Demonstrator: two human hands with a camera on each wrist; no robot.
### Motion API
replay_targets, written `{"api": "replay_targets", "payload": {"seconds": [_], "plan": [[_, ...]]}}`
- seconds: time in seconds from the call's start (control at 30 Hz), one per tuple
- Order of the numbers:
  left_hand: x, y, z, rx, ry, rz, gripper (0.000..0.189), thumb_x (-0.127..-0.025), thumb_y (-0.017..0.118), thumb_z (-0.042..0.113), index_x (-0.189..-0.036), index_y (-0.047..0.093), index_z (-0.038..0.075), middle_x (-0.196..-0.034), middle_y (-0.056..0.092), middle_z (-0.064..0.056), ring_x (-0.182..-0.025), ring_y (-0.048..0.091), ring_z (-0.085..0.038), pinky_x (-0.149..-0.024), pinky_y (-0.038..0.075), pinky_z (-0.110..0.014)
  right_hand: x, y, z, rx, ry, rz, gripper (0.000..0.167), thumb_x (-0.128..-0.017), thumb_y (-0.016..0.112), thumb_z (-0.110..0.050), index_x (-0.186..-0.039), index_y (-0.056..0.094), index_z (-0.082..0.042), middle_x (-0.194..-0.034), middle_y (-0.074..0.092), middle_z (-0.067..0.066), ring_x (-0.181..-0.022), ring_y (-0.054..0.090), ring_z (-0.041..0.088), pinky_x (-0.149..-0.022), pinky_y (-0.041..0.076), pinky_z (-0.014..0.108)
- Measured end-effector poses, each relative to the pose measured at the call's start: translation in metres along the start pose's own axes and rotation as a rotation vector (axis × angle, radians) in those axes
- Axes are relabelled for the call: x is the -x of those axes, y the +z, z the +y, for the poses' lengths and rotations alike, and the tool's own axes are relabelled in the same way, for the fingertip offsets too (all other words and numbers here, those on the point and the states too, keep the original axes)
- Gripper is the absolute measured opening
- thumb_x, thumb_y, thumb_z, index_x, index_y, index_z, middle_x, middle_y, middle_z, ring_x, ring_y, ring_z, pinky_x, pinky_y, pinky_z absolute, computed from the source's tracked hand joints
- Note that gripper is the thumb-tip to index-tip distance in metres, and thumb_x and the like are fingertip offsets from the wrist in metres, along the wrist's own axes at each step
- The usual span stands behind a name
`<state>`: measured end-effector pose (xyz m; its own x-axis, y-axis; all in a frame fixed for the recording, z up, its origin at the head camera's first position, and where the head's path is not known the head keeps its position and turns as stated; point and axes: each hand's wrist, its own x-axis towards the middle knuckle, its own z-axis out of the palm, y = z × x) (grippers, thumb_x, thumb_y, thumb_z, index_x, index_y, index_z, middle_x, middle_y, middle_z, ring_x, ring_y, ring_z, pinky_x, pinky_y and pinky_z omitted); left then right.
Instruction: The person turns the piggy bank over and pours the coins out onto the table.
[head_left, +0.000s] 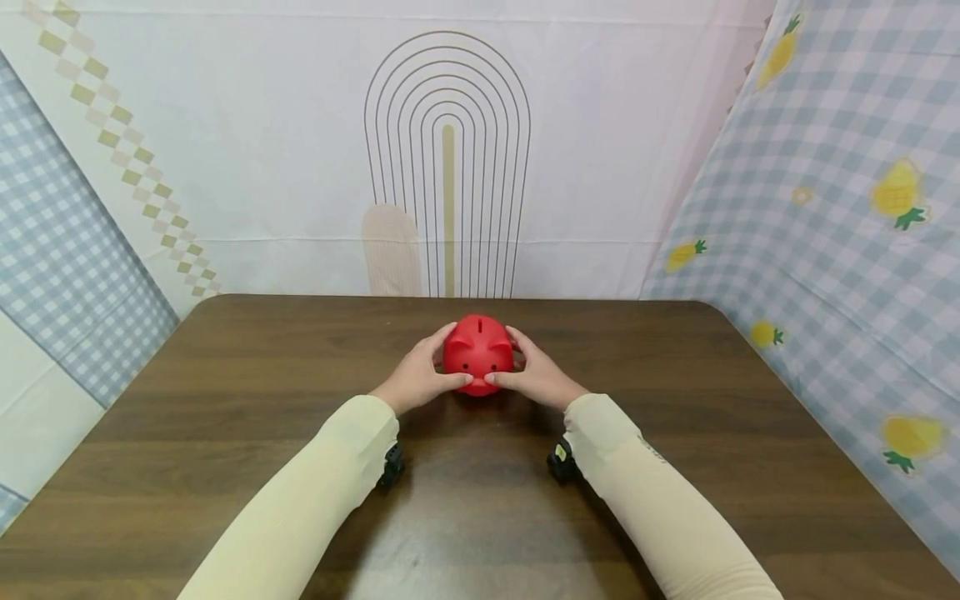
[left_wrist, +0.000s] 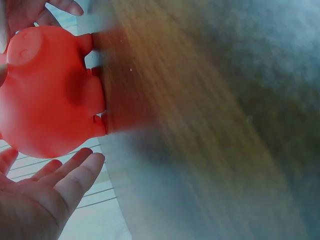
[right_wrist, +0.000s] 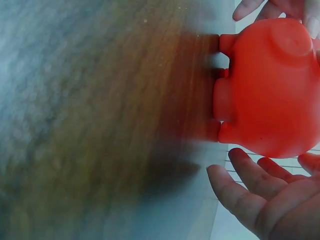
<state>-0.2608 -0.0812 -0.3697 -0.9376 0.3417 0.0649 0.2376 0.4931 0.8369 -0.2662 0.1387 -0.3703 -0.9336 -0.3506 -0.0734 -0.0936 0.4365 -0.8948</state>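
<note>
A red piggy bank [head_left: 478, 354], with a coin slot on its back and its snout facing the wearer, stands on its feet on the table. My left hand [head_left: 422, 377] holds it from the left, thumb by the snout and fingers along the side. From the opposite side my right hand [head_left: 542, 377] holds it likewise, the two thumbs nearly meeting at the snout. In the left wrist view, the lower fingers of the left hand [left_wrist: 45, 192] spread beside the red body [left_wrist: 45, 100]. The right wrist view shows the right hand [right_wrist: 280, 197] with some fingers slightly apart from it.
The dark brown wooden table [head_left: 262, 467] has rounded far corners. Behind it hangs a white patterned cloth [head_left: 285, 150], and a blue checked cloth [head_left: 840, 275] with fruit prints hangs along the right. Dark wrist cameras [head_left: 561, 461] sit under the pale sleeves.
</note>
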Motion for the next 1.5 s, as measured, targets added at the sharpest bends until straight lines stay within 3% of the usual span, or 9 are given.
{"api": "replay_targets", "payload": {"seconds": [0.33, 0.67, 0.97, 1.23, 1.5], "plan": [[-0.003, 0.000, -0.003, 0.032, -0.006, -0.026, 0.088, -0.082, 0.076, 0.020, -0.153, 0.025, 0.013, -0.148, 0.040, -0.012, -0.126, 0.048, -0.036, -0.098, 0.048, -0.045, -0.002, 0.002, -0.001, -0.027, 0.019, -0.019, 0.093, -0.083, 0.073, -0.024, -0.154, 0.013, -0.014, -0.151, 0.031, 0.013, -0.133, 0.038, 0.037, -0.102, 0.044, 0.049], [-0.002, -0.001, -0.002, 0.094, -0.034, -0.050, 0.090, -0.083, 0.075, 0.021, -0.154, 0.021, 0.013, -0.150, 0.037, -0.011, -0.130, 0.044, -0.036, -0.099, 0.047, -0.047, -0.007, 0.003, 0.002, -0.071, 0.024, -0.026, 0.095, -0.082, 0.073, -0.021, -0.154, 0.012, -0.014, -0.150, 0.031, 0.012, -0.130, 0.041, 0.036, -0.100, 0.046, 0.047], [-0.001, -0.001, -0.004, 0.102, -0.011, -0.019, 0.088, -0.082, 0.076, 0.020, -0.153, 0.025, 0.014, -0.148, 0.040, -0.009, -0.129, 0.045, -0.034, -0.098, 0.049, -0.044, -0.006, 0.006, -0.001, -0.053, 0.014, 0.035, 0.095, -0.078, 0.078, -0.022, -0.153, 0.020, -0.018, -0.147, 0.037, 0.010, -0.130, 0.039, 0.033, -0.097, 0.048, 0.048], [0.001, -0.003, 0.000, 0.088, 0.034, 0.015, 0.085, -0.083, 0.076, 0.024, -0.152, 0.028, 0.016, -0.147, 0.043, -0.009, -0.131, 0.042, -0.032, -0.096, 0.050, -0.045, -0.003, 0.005, -0.003, -0.083, -0.009, 0.049, 0.090, -0.081, 0.075, -0.025, -0.153, 0.021, -0.020, -0.147, 0.037, 0.010, -0.131, 0.037, 0.034, -0.098, 0.047, 0.049], [0.008, -0.003, 0.008, 0.112, 0.027, 0.033, 0.084, -0.084, 0.074, 0.023, -0.153, 0.027, 0.016, -0.147, 0.042, -0.009, -0.131, 0.041, -0.030, -0.096, 0.050, -0.044, 0.005, 0.005, -0.010, -0.151, -0.011, 0.035, 0.089, -0.083, 0.073, -0.027, -0.154, 0.019, -0.024, -0.147, 0.034, 0.011, -0.129, 0.040, 0.037, -0.095, 0.050, 0.048]]}}
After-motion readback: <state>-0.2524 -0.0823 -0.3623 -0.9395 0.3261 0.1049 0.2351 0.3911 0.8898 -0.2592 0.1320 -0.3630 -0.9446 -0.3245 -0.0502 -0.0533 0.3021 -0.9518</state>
